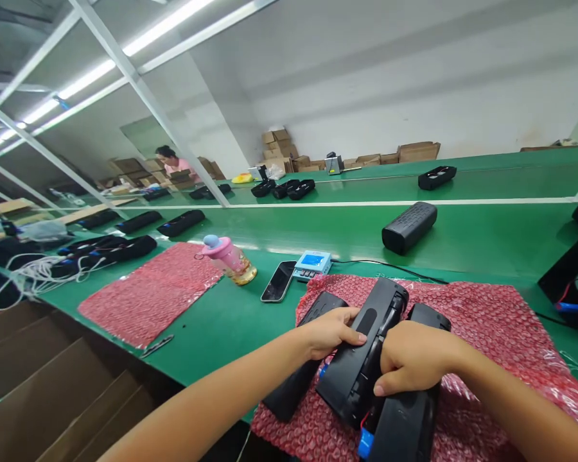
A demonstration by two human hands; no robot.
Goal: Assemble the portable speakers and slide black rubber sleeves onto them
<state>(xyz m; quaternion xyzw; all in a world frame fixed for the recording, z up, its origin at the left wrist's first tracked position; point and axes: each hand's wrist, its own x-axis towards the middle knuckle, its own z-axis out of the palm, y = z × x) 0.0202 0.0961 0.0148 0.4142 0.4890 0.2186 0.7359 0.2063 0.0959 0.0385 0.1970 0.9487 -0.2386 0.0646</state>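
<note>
On red bubble wrap (486,321) lie black plastic speaker housings, side by side. My left hand (334,333) grips the middle housing (351,359), its thumb across the flat face. My right hand (409,359) is curled at that housing's right edge, over the right-hand housing (404,417); its fingertips are partly hidden between the two. Beneath my left wrist rests another housing (293,385) with a dimpled surface. A blue connector (366,443) with a red wire pokes out between the middle and right housings.
Beyond the wrap are a blue meter (313,262), a phone (279,281) and a pink-lidded bottle (230,258). A finished-looking housing (409,228) sits on the green belt. Tweezers (157,346) lie near the edge. A person (176,163) works far left.
</note>
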